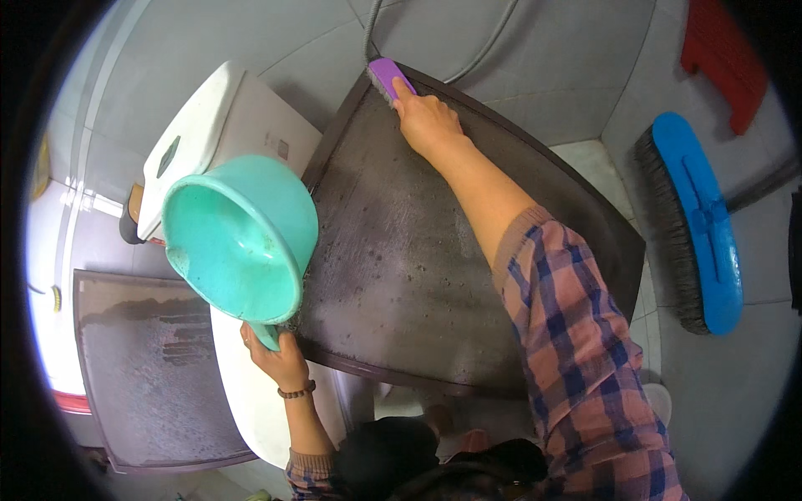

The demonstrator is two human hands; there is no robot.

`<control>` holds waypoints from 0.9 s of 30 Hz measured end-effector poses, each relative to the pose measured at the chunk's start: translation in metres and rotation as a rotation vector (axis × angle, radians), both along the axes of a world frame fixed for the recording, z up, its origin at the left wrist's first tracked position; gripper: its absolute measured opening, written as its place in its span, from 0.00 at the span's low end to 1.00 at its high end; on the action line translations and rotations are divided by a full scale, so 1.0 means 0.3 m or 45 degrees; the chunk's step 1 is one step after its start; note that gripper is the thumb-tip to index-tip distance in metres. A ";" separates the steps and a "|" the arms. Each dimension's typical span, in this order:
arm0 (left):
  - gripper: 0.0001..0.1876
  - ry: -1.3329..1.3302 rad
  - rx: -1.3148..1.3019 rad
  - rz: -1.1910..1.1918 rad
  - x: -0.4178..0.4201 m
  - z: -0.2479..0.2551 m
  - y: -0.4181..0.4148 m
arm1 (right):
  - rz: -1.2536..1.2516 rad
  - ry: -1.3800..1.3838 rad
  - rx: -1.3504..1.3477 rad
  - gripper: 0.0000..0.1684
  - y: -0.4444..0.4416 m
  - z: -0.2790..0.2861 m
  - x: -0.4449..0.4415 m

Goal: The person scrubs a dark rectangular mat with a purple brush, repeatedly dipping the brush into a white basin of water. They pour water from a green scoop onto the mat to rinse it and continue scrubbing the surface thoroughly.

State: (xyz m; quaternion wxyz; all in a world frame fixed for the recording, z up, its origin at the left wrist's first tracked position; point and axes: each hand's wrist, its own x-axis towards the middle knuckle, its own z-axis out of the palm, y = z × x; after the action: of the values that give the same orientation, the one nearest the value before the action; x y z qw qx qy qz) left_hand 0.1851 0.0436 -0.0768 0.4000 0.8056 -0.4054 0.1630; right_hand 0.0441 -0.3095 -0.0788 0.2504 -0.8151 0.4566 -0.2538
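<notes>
My left hand [279,360] grips the handle of a mint-green plastic dipper [235,241], tilted so that its open mouth faces left. No water shows pouring from it. At the top of a large dark brown panel with a raised rim [401,275], my right hand [429,122] holds a purple scrubbing brush [391,75]. The bristles touch the panel near its upper corner. Wet patches and small dark specks are spread over the panel's surface.
Left of the panel stand a white toilet tank [250,119] and a white toilet lid [244,382]. A second brown panel [150,376] leans at the left. On the right are a blue broom head [702,219] and a red plastic object [727,62]. A metal shower hose [485,47] hangs behind.
</notes>
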 end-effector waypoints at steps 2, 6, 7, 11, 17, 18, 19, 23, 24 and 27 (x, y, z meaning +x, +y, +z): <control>0.21 -0.003 0.012 -0.013 -0.001 -0.001 -0.002 | -0.036 -0.014 -0.043 0.26 -0.018 -0.046 -0.030; 0.21 -0.020 0.015 -0.010 0.013 0.004 0.019 | -0.081 0.070 -0.016 0.25 0.021 -0.109 -0.140; 0.21 0.002 0.009 -0.021 0.015 -0.001 0.019 | -0.104 0.073 0.007 0.26 0.029 -0.131 -0.162; 0.21 -0.054 0.012 -0.008 0.009 0.001 0.013 | -0.238 0.074 0.088 0.26 0.085 -0.226 -0.268; 0.22 -0.117 0.003 -0.012 0.008 0.003 0.002 | -0.420 0.162 0.083 0.26 0.222 -0.452 -0.594; 0.22 -0.114 -0.001 -0.028 0.007 0.005 -0.001 | -0.486 0.198 0.116 0.26 0.259 -0.496 -0.659; 0.22 -0.118 0.001 -0.042 0.006 0.008 0.003 | -0.556 0.265 0.189 0.26 0.296 -0.541 -0.708; 0.22 -0.162 -0.016 -0.021 0.007 -0.004 -0.006 | -0.759 0.390 0.322 0.25 0.436 -0.647 -0.879; 0.22 -0.153 -0.018 -0.010 -0.003 -0.011 -0.018 | -0.755 0.289 0.214 0.25 0.439 -0.665 -0.901; 0.23 -0.142 -0.005 -0.016 -0.016 0.012 -0.028 | -0.563 -0.003 0.008 0.25 0.388 -0.637 -0.848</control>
State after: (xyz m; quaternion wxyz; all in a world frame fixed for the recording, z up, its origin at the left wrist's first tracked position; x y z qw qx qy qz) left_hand 0.1802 0.0351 -0.0731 0.3795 0.7920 -0.4317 0.2059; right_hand -0.2104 -0.1933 -0.2700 0.1916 -0.6943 0.6246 -0.3019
